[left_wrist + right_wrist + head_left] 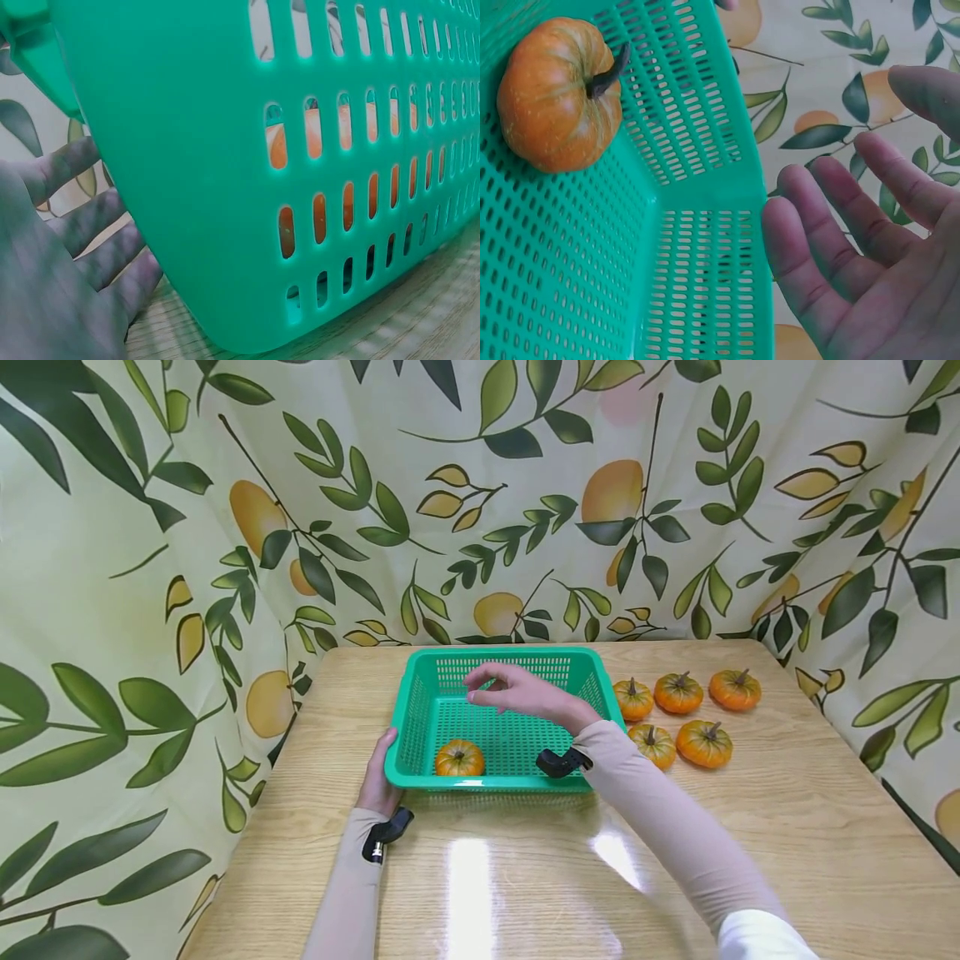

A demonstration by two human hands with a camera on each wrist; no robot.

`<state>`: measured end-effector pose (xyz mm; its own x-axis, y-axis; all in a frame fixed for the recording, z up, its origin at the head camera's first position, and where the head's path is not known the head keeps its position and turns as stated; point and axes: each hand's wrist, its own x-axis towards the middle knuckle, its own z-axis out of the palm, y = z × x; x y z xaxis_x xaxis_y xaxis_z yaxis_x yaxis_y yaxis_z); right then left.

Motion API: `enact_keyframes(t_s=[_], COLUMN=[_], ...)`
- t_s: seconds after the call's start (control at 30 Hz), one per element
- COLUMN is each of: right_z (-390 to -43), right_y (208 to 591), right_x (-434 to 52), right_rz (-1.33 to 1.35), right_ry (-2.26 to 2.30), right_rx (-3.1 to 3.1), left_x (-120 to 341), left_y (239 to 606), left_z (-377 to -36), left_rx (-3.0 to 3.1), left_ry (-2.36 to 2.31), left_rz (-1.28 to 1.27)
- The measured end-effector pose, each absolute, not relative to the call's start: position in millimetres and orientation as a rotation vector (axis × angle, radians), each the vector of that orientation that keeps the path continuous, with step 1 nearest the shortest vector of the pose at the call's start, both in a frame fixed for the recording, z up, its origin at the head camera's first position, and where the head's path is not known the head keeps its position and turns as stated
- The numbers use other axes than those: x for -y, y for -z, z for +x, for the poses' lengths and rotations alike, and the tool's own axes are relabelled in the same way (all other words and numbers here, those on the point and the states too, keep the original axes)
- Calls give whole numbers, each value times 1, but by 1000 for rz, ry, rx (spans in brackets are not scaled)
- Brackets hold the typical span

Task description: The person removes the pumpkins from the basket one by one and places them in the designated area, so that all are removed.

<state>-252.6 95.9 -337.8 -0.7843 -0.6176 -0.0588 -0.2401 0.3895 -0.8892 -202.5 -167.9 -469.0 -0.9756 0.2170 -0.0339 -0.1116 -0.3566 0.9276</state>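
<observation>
A green plastic basket with slotted walls stands on the wooden table. One small orange pumpkin sits in its near left corner; the right wrist view shows that pumpkin with its dark stem. My left hand rests against the basket's left side, its fingers extended along the outer wall. Over the basket hovers my right hand, fingers loosely bent and holding nothing. In the right wrist view this hand appears with fingers spread apart beside the rim.
Several small pumpkins are grouped on the table just right of the basket. A leaf-and-fruit patterned curtain hangs behind the table and along both sides. Black wrist cameras are strapped on both forearms.
</observation>
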Motion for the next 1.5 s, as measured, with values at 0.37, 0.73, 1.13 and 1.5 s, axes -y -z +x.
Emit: enact_keyframes(t_s=[0.37,0.73,1.13,1.5], right_z=[-253,-252,-260,-265], right_y=[351,361,363,375], right_x=[-80,-72,-56,-45], right_rz=[-812,-887,-971,-858], right_ry=[1174,955,643,460], right_rx=[-2270,-2276,-2206,-2122], left_x=[169,168,167,168], left_y=[468,467,470,468], left_z=[-203,-202,-202,-201], left_rx=[-1635,-1671,-1625,-1652], left_ry=[-2441,-2376,-2445,-2438], left_rz=[143,168,141,123])
